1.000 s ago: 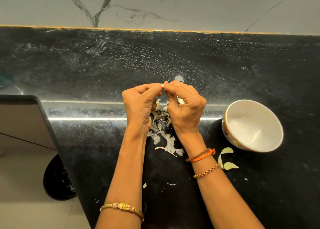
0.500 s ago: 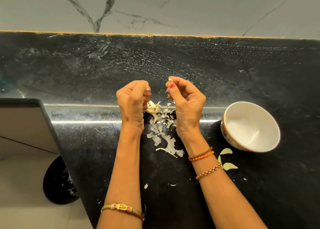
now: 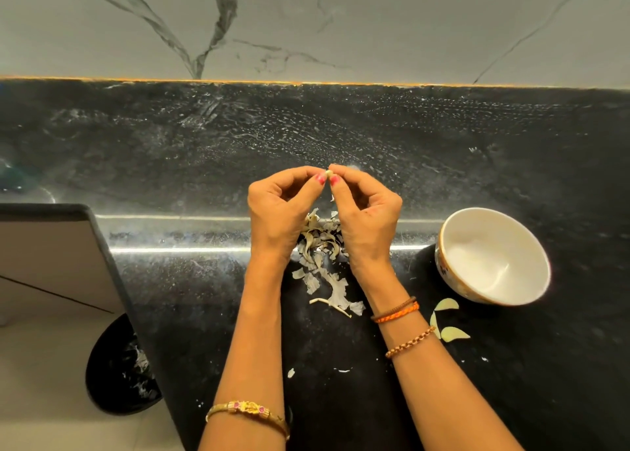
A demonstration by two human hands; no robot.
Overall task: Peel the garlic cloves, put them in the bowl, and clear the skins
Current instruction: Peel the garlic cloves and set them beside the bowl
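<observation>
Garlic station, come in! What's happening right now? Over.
Left hand and right hand pinching one small pale garlic clove. White ceramic bowl looks empty. Papery skin pile under hands.

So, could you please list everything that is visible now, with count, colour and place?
garlic clove: one, pale, pinched between both hands' fingertips
skins: a pile, whitish, on the counter under the hands
peeled cloves: three, pale yellow-green, on the counter near the bowl
bowl: one, white inside, right of the hands, looks empty
counter: one, black
bin: one, black, on the floor at left
left hand: holds the clove
right hand: holds the clove
</observation>
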